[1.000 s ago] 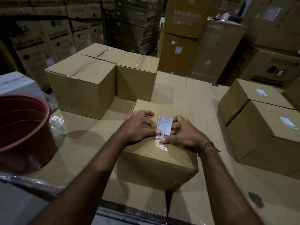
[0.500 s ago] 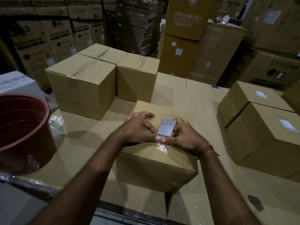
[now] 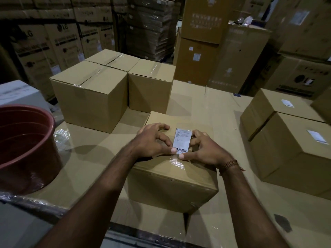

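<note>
The table (image 3: 215, 108), covered in brown cardboard sheet, carries everything in hand. At its far left stand three sealed cartons (image 3: 89, 97) pushed together, their tops taped. At the right edge sit two labelled cartons (image 3: 293, 151), touching each other, each with a small white sticker on top. A red tub (image 3: 26, 145) stands upright at the near left, well apart from the work.

In the middle, near the front edge, is the small box (image 3: 172, 181), closed, with clear tape (image 3: 177, 162) shining along its top seam. Both hands are over its top. The left hand (image 3: 152, 140) has its fingers curled, thumb and forefinger pinching the left edge of the label (image 3: 182, 140). The right hand (image 3: 206, 149), a beaded bracelet (image 3: 228, 165) on its wrist, pinches the label's right edge the same way, thumb at the lower corner by the barcode.

The label is white, printed side up, held between the two hands above the middle of the box top; whether its back already touches the cardboard I cannot tell in this dim light.
</note>
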Tool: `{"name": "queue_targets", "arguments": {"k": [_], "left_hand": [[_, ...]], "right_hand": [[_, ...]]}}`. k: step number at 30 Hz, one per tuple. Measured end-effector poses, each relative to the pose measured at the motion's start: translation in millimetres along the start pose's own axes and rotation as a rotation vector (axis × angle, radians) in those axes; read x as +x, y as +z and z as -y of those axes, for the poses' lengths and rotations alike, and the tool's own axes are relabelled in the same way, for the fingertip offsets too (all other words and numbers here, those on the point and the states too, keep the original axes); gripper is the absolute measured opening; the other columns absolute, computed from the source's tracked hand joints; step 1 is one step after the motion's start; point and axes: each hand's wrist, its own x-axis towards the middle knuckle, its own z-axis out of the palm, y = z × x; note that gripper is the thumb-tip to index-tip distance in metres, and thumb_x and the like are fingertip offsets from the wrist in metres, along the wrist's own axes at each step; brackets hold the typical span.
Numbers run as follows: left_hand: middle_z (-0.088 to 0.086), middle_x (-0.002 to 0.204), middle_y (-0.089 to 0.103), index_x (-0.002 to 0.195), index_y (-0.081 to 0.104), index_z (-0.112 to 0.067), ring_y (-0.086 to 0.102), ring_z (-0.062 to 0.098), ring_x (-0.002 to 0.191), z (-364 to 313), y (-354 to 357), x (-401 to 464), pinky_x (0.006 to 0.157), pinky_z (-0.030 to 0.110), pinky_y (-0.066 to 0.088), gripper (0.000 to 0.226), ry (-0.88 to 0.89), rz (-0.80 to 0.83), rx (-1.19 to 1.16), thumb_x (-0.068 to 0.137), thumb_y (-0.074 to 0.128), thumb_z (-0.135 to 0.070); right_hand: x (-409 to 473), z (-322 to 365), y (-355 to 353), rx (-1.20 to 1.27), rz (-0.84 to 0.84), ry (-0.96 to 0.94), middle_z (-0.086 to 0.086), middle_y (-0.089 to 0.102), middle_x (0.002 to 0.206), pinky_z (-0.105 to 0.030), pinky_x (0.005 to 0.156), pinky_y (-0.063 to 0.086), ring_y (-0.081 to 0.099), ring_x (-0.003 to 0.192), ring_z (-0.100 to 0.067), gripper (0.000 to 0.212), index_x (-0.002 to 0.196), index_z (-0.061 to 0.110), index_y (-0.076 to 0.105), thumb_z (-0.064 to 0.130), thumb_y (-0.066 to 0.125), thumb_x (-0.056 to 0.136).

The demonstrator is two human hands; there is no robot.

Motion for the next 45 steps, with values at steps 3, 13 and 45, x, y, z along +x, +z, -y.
{"name": "queue_targets", "arguments": {"k": [3,13,45], "left_hand": [[-0.030,0.146,0.050,0.080,0.080,-0.052,0.031,0.005,0.143,1,0,0,0.110,0.042,0.024,0.027,0.013,0.001,-0.023,0.064,0.085,-0.074],[-0.027,0.146,0.050,0.082,0.082,-0.048,0.040,0.013,0.141,4,1,2,0.114,0.059,0.039,0.042,0.016,0.000,-0.115,0.056,0.079,-0.081],[-0.024,0.137,0.063,0.088,0.074,-0.043,0.052,0.007,0.132,18,13,2,0.112,0.047,0.042,0.033,0.121,-0.211,-0.101,0.079,0.065,-0.074]], "right_hand": [[0,-3,0,0.027,-0.010,0.007,0.029,0.059,0.122,-0.019,0.095,0.038,0.037,0.124,0.010,0.088,0.130,0.031,0.072,0.072,0.089,0.054],[-5,7,-2,0.002,0.015,-0.057,0.020,0.054,0.133,-0.030,0.109,0.036,0.037,0.131,-0.009,0.079,0.131,0.041,0.074,0.078,0.080,0.061],[-5,24,18,0.610,-0.292,0.031,-0.015,0.080,0.108,-0.046,0.090,0.053,0.074,0.098,-0.031,0.019,0.097,-0.004,0.075,0.015,0.078,0.095]]}}
